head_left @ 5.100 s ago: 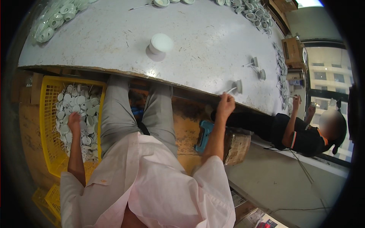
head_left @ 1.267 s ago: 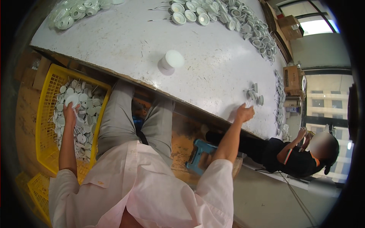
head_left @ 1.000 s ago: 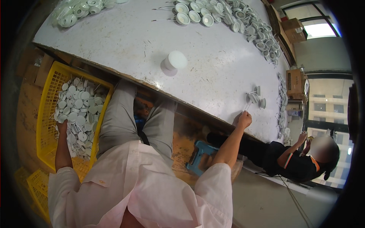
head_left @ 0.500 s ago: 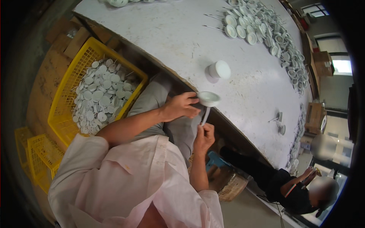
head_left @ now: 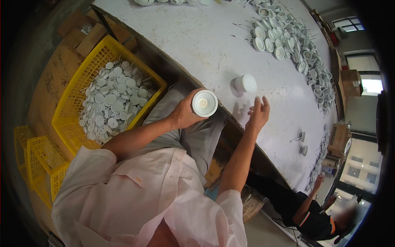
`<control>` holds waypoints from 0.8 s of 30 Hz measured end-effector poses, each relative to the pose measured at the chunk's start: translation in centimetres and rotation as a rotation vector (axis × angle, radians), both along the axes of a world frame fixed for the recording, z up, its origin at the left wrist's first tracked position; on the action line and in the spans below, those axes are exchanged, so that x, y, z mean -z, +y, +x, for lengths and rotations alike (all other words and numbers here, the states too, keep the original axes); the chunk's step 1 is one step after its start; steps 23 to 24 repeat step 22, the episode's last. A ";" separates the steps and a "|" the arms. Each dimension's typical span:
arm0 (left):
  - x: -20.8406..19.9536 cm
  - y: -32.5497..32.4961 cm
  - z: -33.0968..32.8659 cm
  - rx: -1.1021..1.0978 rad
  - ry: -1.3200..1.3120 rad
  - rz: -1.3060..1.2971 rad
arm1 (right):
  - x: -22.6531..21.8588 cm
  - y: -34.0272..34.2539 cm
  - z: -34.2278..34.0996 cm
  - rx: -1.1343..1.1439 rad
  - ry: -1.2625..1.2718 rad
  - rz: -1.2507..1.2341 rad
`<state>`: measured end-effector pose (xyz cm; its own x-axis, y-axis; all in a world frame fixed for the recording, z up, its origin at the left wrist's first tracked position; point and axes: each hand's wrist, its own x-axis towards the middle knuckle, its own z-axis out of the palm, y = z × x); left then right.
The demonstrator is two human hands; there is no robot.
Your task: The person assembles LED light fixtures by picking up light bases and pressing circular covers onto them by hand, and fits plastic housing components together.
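My left hand (head_left: 186, 110) is closed round a round white LED downlight (head_left: 205, 103), held at the table's near edge. The lamp's open face is turned up, showing a ring of small yellowish LEDs inside a white rim. Over the table my right hand (head_left: 258, 114) is raised with its fingers partly apart and nothing seen in them. Just beyond its fingertips stands a short white cylinder (head_left: 248, 83) with a flat round top; whether it is one piece or a stack of discs I cannot tell.
Many white lamps with wires lie heaped along the far side of the white table (head_left: 197, 45). A yellow basket (head_left: 66, 111) full of white round pieces stands at my left, beside more yellow crates (head_left: 45, 154). At the right sits another person (head_left: 312, 214) in dark clothes.
My left hand has tipped the lamp so its face turns up. My right hand has let go of the lamp's wire and moved up and right over the table, close to the white cylinder.
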<state>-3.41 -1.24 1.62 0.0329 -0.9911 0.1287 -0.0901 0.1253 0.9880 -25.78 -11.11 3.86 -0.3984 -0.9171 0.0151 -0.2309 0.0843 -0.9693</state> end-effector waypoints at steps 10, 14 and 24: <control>0.6 0.2 1.5 0.243 0.722 0.264 | 1.1 -4.6 0.6 -0.051 -0.030 0.070; 0.5 0.0 1.5 0.273 0.884 0.291 | 2.2 -4.6 0.0 -0.014 -0.169 -0.048; 0.8 0.1 1.3 0.306 0.882 0.303 | 1.2 -4.2 0.8 -0.006 -0.061 0.150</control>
